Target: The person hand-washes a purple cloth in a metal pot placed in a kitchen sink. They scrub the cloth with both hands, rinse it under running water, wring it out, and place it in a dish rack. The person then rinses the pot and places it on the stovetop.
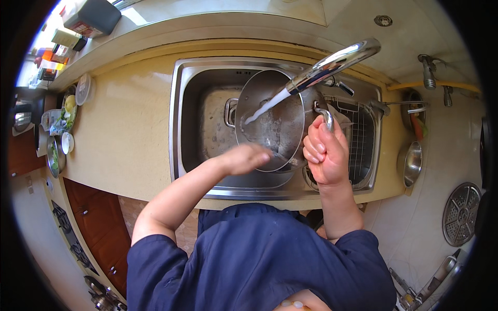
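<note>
A two-handled metal pot [290,124] is tilted on its side in the stainless steel sink [179,128], its mouth facing left. My right hand [326,149] grips the pot's right loop handle [327,116]. Blurred by motion, my left hand [247,158] is at the lower left of the pot's rim, fingers pointing right; I cannot tell whether it touches the pot or holds anything. Water [268,107] runs from the chrome faucet [330,68] into the pot. The other loop handle [230,112] shows beyond the rim on the left.
A wire basket [357,144] sits in the right basin. On the left counter are a plastic container [83,89], a white bowl [67,143] and a metal bowl with greens [53,156]. A metal bowl [412,164] stands at the right. Bottles crowd the window ledge at upper left.
</note>
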{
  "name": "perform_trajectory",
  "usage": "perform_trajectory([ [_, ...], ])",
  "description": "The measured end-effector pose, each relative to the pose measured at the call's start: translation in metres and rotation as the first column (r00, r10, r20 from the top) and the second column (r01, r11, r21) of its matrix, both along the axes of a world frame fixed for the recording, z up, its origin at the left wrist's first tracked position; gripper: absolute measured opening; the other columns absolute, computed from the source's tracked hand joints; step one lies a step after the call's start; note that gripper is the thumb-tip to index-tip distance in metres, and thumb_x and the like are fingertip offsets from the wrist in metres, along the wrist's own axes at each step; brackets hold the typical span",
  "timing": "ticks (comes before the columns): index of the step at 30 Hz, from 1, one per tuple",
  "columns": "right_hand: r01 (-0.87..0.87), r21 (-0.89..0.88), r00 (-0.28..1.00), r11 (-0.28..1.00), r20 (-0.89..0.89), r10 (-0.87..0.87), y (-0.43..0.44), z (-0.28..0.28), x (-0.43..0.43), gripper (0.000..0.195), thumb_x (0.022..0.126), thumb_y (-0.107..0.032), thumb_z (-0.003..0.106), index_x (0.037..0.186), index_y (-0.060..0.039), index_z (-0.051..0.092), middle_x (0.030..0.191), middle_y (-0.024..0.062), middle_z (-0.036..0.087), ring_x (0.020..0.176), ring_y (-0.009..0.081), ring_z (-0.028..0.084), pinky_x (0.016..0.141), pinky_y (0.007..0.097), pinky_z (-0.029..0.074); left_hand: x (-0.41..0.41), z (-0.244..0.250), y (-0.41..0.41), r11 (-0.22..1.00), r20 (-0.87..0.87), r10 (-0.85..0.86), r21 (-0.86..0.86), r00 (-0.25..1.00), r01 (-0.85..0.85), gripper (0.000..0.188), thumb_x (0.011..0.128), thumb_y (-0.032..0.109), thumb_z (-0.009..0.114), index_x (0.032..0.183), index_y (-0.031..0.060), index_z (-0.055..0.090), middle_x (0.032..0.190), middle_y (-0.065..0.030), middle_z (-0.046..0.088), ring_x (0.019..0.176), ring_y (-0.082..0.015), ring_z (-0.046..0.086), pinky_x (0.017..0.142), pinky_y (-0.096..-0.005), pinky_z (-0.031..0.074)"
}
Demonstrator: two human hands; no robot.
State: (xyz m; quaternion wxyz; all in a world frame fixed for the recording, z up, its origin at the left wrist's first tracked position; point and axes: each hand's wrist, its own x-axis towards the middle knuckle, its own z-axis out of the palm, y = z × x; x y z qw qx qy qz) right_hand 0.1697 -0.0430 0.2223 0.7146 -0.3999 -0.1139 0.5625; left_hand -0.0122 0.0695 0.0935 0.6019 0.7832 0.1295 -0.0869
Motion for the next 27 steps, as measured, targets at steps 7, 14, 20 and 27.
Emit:
perform_trajectory([
  [7, -0.017, -0.053, 1.000, 0.998, -0.019, 0.016, -0.001, 0.005, 0.003, 0.012, 0.096, -0.021, 0.053, 0.100, -0.0096, 0.053, 0.063, -0.0037, 0.040, 0.049, 0.0028, 0.032, 0.044, 0.0171, 0.026, 0.026, -0.025, 0.043, 0.260, -0.596, -0.210, 0.731, 0.775, 0.632, 0.065, 0.093, 0.059, 0.032, 0.145, 0.0206, 0.036, 0.154, -0.0026, 0.027, 0.145, -0.0211, 0.013, 0.116, -0.0470, 0.002],
  [14, -0.024, -0.069, 0.995, 0.997, -0.097, 0.017, 0.001, 0.003, -0.002, 0.013, 0.098, -0.019, 0.048, 0.104, -0.0087, 0.054, 0.063, -0.0046, 0.039, 0.048, 0.0027, 0.032, 0.043, 0.0164, 0.026, 0.023, -0.041, 0.036, 0.357, -0.545, -0.214, 0.729, 0.811, 0.584, 0.073, 0.086, 0.065, 0.043, 0.140, 0.0156, 0.044, 0.152, -0.0089, 0.028, 0.144, -0.0264, 0.016, 0.116, -0.0438, 0.009],
  [20, -0.040, -0.068, 0.993, 0.997, -0.117, 0.032, 0.006, 0.001, -0.003, 0.009, 0.095, -0.020, 0.053, 0.098, -0.0106, 0.053, 0.065, -0.0033, 0.041, 0.050, 0.0036, 0.033, 0.045, 0.0182, 0.027, 0.012, -0.044, 0.011, 0.621, -0.497, -0.260, 0.570, 0.828, 0.538, 0.074, 0.088, 0.062, 0.043, 0.140, 0.0084, 0.043, 0.154, -0.0120, 0.023, 0.144, -0.0266, 0.013, 0.116, -0.0427, 0.007],
  [27, -0.032, -0.060, 0.989, 0.998, -0.143, 0.023, 0.007, -0.004, -0.001, 0.007, 0.095, -0.019, 0.053, 0.098, -0.0120, 0.054, 0.064, -0.0037, 0.041, 0.050, 0.0042, 0.034, 0.045, 0.0184, 0.027, 0.021, -0.032, 0.009, 0.676, -0.497, -0.269, 0.513, 0.825, 0.529, 0.075, 0.086, 0.059, 0.048, 0.141, 0.0081, 0.040, 0.153, -0.0111, 0.027, 0.144, -0.0256, 0.013, 0.115, -0.0451, 0.011],
])
